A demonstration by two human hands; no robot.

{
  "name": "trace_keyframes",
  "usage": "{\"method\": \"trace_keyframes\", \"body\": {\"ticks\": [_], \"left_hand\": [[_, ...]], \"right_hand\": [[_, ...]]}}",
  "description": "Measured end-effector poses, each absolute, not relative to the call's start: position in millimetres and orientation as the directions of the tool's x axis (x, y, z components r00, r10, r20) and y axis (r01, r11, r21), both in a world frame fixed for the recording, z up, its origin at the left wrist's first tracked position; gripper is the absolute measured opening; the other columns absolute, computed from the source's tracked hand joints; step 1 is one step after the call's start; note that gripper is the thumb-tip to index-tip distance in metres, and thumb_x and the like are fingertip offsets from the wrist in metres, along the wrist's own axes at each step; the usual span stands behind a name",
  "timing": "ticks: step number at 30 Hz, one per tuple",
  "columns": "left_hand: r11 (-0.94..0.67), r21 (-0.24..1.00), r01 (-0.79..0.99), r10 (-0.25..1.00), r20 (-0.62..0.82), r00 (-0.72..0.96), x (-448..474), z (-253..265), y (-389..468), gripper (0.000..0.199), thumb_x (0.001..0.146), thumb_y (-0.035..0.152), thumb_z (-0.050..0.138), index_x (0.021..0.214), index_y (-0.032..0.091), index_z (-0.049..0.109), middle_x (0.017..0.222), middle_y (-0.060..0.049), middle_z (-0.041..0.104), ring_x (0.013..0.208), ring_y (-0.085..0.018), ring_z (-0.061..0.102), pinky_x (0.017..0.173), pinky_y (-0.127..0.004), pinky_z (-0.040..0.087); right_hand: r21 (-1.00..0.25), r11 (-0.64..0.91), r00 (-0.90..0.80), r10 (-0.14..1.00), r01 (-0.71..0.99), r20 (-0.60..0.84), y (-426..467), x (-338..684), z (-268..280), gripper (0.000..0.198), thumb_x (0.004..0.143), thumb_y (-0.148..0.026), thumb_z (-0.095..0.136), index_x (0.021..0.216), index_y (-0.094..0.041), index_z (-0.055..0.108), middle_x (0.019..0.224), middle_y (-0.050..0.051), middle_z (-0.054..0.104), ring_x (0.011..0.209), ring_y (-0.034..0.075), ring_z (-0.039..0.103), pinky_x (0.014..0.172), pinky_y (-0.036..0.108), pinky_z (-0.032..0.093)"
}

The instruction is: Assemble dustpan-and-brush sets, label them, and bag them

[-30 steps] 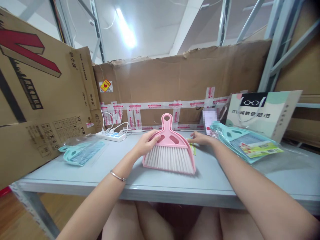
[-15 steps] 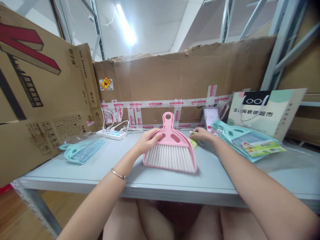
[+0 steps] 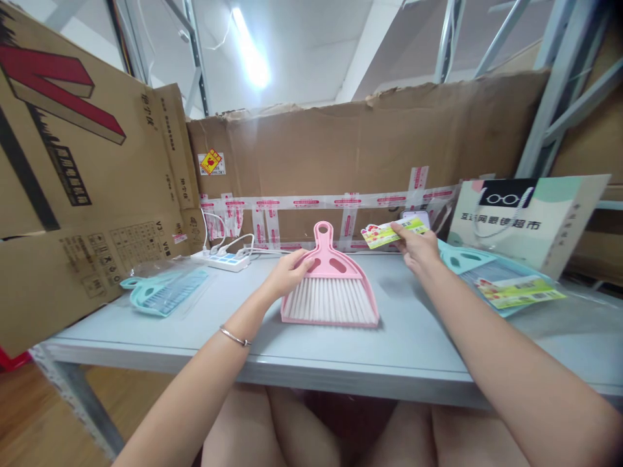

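A pink dustpan (image 3: pixel 335 264) with a white-bristled brush (image 3: pixel 331 301) nested in it stands tilted up at the middle of the table, bristles toward me. My left hand (image 3: pixel 288 275) grips its left edge near the handle, thumb in front. Off to the right, my right hand (image 3: pixel 416 243) is raised above the table, pinching a yellow-green printed card (image 3: pixel 393 232) by its right end. That card is apart from the dustpan. Just beyond the right hand lies a teal dustpan and brush set (image 3: pixel 487 259) in clear plastic, with a similar card on it.
Another bagged teal set (image 3: pixel 168 290) lies at the table's left. Behind it sits a white power strip (image 3: pixel 224 261) with plugged cables. A paper bag (image 3: pixel 525 220) and a phone (image 3: pixel 416 218) stand at the back right. Cardboard boxes (image 3: pixel 311 155) wall the rear and left.
My right hand has lifted the card up and right, away from the dustpan's right edge. The left hand keeps its grip on the pink dustpan, which has tilted slightly.
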State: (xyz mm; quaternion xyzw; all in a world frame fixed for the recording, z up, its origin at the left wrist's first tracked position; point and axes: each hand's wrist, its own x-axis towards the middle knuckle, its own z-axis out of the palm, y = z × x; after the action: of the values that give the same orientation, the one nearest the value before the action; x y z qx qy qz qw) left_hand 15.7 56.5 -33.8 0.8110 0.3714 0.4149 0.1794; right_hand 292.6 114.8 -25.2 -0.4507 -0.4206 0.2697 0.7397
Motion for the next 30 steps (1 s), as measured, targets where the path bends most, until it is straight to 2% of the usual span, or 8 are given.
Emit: {"method": "trace_keyframes", "body": {"ticks": [4, 9, 11, 13, 16, 20, 26, 30], "left_hand": [[-0.604, 0.633, 0.485, 0.793, 0.538, 0.285, 17, -35, 59, 0.023, 0.083, 0.035, 0.046, 0.080, 0.017, 0.059, 0.077, -0.001, 0.062, 0.075, -0.015, 0.054, 0.071, -0.026, 0.041], [-0.533, 0.772, 0.347, 0.838, 0.539, 0.088, 16, -40, 67, 0.021, 0.080, 0.034, 0.051, 0.080, 0.015, 0.059, 0.077, -0.002, 0.062, 0.076, -0.015, 0.055, 0.070, -0.026, 0.042], [-0.504, 0.837, 0.212, 0.858, 0.513, 0.011, 15, -40, 69, 0.022, 0.079, 0.036, 0.053, 0.080, 0.015, 0.058, 0.077, -0.002, 0.062, 0.073, -0.015, 0.056, 0.067, -0.025, 0.044], [-0.483, 0.873, 0.061, 0.872, 0.486, -0.053, 16, -39, 69, 0.023, 0.077, 0.038, 0.055, 0.079, 0.015, 0.056, 0.075, -0.001, 0.061, 0.070, -0.013, 0.056, 0.064, -0.024, 0.044], [-0.501, 0.863, -0.064, 0.862, 0.492, -0.118, 18, -33, 64, 0.026, 0.076, 0.041, 0.058, 0.078, 0.016, 0.053, 0.072, 0.001, 0.058, 0.068, -0.012, 0.055, 0.063, -0.023, 0.044], [-0.560, 0.824, -0.091, 0.827, 0.549, -0.120, 21, -28, 58, 0.031, 0.076, 0.048, 0.056, 0.082, 0.017, 0.053, 0.077, 0.001, 0.059, 0.072, -0.012, 0.056, 0.066, -0.023, 0.045], [-0.573, 0.811, -0.117, 0.820, 0.570, -0.060, 21, -27, 58, 0.048, 0.073, 0.062, 0.053, 0.084, 0.015, 0.053, 0.082, -0.004, 0.062, 0.079, -0.015, 0.059, 0.072, -0.027, 0.047], [-0.541, 0.841, -0.023, 0.841, 0.541, -0.014, 22, -26, 53, 0.057, 0.057, 0.043, 0.077, 0.100, 0.016, 0.052, 0.097, -0.006, 0.063, 0.088, -0.019, 0.061, 0.075, -0.028, 0.049]], "right_hand": [[-0.828, 0.513, 0.291, 0.847, -0.226, 0.445, 82, 264, -8, 0.033, 0.058, -0.035, 0.072, 0.076, -0.023, 0.048, 0.081, 0.002, 0.062, 0.077, 0.019, 0.062, 0.056, 0.029, 0.053], [-0.851, 0.525, -0.142, 0.840, -0.023, 0.523, 27, 198, -12, 0.035, 0.064, -0.053, 0.065, 0.060, -0.021, 0.052, 0.048, -0.001, 0.052, 0.036, 0.010, 0.042, 0.035, 0.025, 0.033], [-0.828, 0.553, -0.138, 0.831, 0.093, 0.540, 16, 181, -21, 0.038, 0.069, -0.055, 0.061, 0.057, -0.021, 0.052, 0.046, 0.000, 0.049, 0.038, 0.011, 0.042, 0.036, 0.026, 0.033], [-0.755, 0.627, -0.061, 0.775, 0.192, 0.629, 13, 173, -31, 0.034, 0.075, -0.053, 0.056, 0.061, -0.021, 0.054, 0.054, 0.002, 0.053, 0.049, 0.016, 0.050, 0.045, 0.029, 0.040], [-0.526, 0.751, 0.036, 0.561, 0.399, 0.827, 14, 169, -40, 0.025, 0.080, -0.044, 0.052, 0.069, -0.022, 0.054, 0.070, 0.005, 0.056, 0.072, 0.021, 0.053, 0.067, 0.035, 0.045], [-0.303, 0.694, 0.066, 0.347, 0.652, 0.936, 20, 170, -41, 0.019, 0.082, -0.036, 0.051, 0.069, -0.022, 0.049, 0.074, 0.004, 0.051, 0.079, 0.021, 0.048, 0.078, 0.039, 0.039], [-0.236, 0.631, 0.050, 0.298, 0.739, 0.953, 31, 176, -42, 0.014, 0.082, -0.032, 0.052, 0.072, -0.022, 0.050, 0.078, 0.003, 0.049, 0.082, 0.020, 0.045, 0.080, 0.038, 0.034], [-0.252, 0.605, 0.062, 0.316, 0.755, 0.947, 38, 179, -45, 0.013, 0.081, -0.032, 0.054, 0.074, -0.021, 0.051, 0.079, 0.002, 0.048, 0.081, 0.020, 0.044, 0.079, 0.038, 0.035]]}}
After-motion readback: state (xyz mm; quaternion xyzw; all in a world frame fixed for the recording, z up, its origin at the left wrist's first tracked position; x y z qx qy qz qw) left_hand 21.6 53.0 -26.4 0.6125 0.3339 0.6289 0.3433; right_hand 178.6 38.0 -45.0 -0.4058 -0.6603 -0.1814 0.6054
